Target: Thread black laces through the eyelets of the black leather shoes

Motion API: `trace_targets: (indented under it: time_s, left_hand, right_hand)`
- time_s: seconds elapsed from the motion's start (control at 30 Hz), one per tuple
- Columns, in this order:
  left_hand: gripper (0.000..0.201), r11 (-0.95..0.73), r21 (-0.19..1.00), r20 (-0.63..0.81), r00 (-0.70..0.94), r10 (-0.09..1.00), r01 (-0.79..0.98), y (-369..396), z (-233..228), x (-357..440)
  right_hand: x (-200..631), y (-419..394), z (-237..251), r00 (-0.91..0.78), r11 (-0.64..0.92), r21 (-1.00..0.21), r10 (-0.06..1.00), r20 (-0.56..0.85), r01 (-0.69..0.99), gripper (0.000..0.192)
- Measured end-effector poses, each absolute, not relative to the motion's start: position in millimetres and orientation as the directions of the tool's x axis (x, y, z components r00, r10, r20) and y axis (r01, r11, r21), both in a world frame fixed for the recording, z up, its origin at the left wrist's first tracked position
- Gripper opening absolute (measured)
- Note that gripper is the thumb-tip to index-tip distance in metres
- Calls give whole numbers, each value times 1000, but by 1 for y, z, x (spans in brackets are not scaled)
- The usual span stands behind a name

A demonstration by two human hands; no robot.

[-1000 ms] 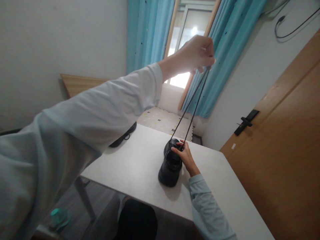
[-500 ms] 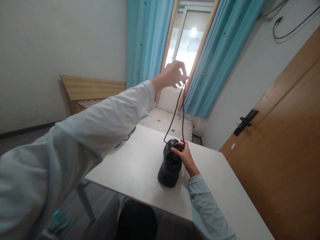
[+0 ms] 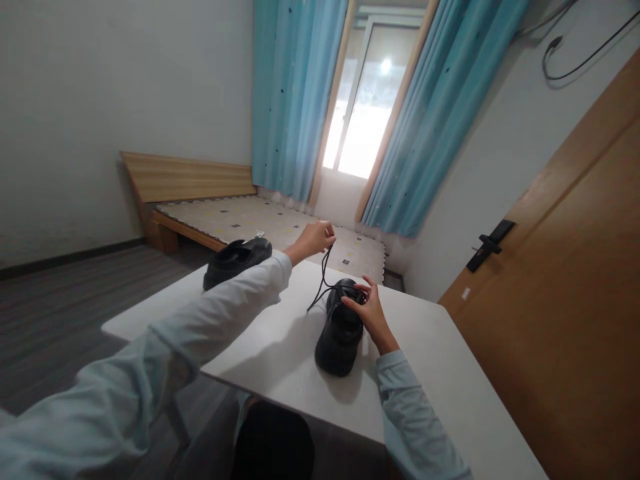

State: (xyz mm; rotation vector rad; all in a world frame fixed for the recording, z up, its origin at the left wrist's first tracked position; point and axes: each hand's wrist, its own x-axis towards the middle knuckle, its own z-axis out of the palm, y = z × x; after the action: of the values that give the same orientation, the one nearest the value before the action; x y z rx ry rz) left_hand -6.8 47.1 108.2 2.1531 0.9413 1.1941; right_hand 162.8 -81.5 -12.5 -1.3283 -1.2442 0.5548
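Centrally, a black shoe (image 3: 341,331) stands on the white table (image 3: 280,347), its lace (image 3: 321,283) rising to the left hand (image 3: 316,237), whose fingers pinch the lace ends. The right hand (image 3: 369,312) grips the shoe's top. A second shoe (image 3: 236,260) lies well apart at the table's far left edge.

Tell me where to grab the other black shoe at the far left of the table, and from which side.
Grip the second shoe by its collar, the open rim facing up, probably coming from above and the near side. It lies apart from the left hand, which pinches the lace, while the right hand rests on the near shoe.
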Motion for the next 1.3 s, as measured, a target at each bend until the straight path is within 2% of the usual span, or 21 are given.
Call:
trace_targets:
  time_s: [0.13, 0.23, 0.3, 0.4, 0.47, 0.57, 0.73, 0.93, 1.0, 1.1, 1.2, 1.3]
  left_hand:
    - [8, -602, 661, 445, 412, 795, 448, 39, 76, -6]
    - [8, -593, 647, 467, 366, 805, 480, 33, 58, -5]
    - [8, -588, 697, 481, 340, 808, 411, 29, 49, -4]
    - [7, -608, 766, 520, 356, 777, 208, 23, 40, -4]
    - [10, -632, 768, 563, 361, 744, 105, 19, 38, -6]
    - [13, -669, 740, 610, 357, 708, 63, 16, 36, -9]
    - [10, -779, 603, 692, 371, 619, 174, 17, 26, -15]
    - [5, -891, 298, 741, 506, 441, 342, 18, 14, -22]
    - [7, -886, 227, 818, 416, 399, 404, 17, 15, -25]
    - [12, -860, 274, 936, 86, 341, 431, 17, 20, -31]
    - [16, -849, 364, 928, -224, 297, 383, 19, 22, -36]
    - [19, -863, 392, 884, -391, 257, 320, 25, 22, -41]
  right_hand:
    - [159, -86, -8, 274, 298, -898, 879, 390, 323, 68]
    - [158, -89, -5, 249, 319, -877, 873, 419, 358, 57]
    - [158, -90, -5, 229, 319, -851, 869, 438, 417, 49]
    - [159, -89, -4, 185, 329, -780, 854, 487, 532, 32]
    - [160, -88, -4, 145, 345, -748, 852, 503, 568, 26]
    - [161, -85, -5, 114, 337, -746, 869, 481, 575, 25]
    - [165, -80, -10, 89, 321, -735, 884, 458, 597, 28]
    - [166, -78, -13, 67, 326, -715, 885, 461, 618, 29]
    - [167, -78, -13, 66, 325, -711, 884, 462, 624, 30]
    - [167, -77, -14, 66, 320, -711, 887, 458, 625, 30]
    - [168, -78, -14, 75, 317, -718, 887, 456, 620, 31]
    - [168, -78, -15, 78, 314, -721, 888, 453, 617, 30]
